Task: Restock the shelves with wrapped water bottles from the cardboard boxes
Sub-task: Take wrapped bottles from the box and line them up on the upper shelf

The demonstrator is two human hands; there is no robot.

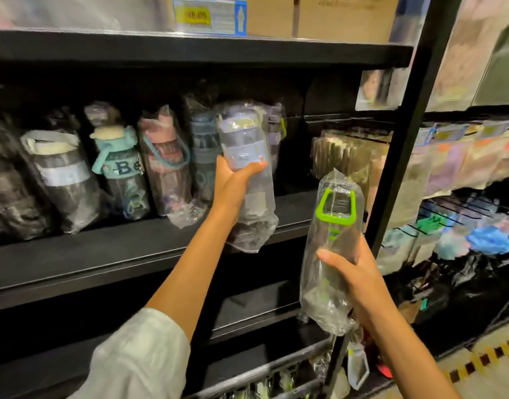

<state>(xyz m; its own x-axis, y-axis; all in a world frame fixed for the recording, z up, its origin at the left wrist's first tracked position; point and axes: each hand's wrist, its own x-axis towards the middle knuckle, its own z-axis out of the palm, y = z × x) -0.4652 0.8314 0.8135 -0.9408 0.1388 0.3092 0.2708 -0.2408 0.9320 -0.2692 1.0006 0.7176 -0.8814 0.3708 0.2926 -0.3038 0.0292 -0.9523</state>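
From the head view, the person stood close to a black shelf (132, 254) on which a row of wrapped bottles (118, 168) already leaned against one another. The left hand (233, 180) gripped a grey-capped wrapped bottle (244, 156) around its middle, fingers curled under and behind it with one fingertip showing at its right edge, and held it upright just in front of the row's right end, its loose wrap hanging past the shelf's front edge. The right hand (354, 272) held a green-handled wrapped bottle (333, 243) lower and off the shelf, thumb across the front of the body, the other fingers wrapped behind; the cap stood above the hand and the bag's tail drooped below it.

The risk, as I judged it, lay in the slack plastic: either bottle could slide inside its wrap and slip down through the grip. Pushing the grey-capped one in beside the leaning row might also tip its neighbours, since they already looked tilted. The bare stretch of shelf to the right seemed the safer spot.
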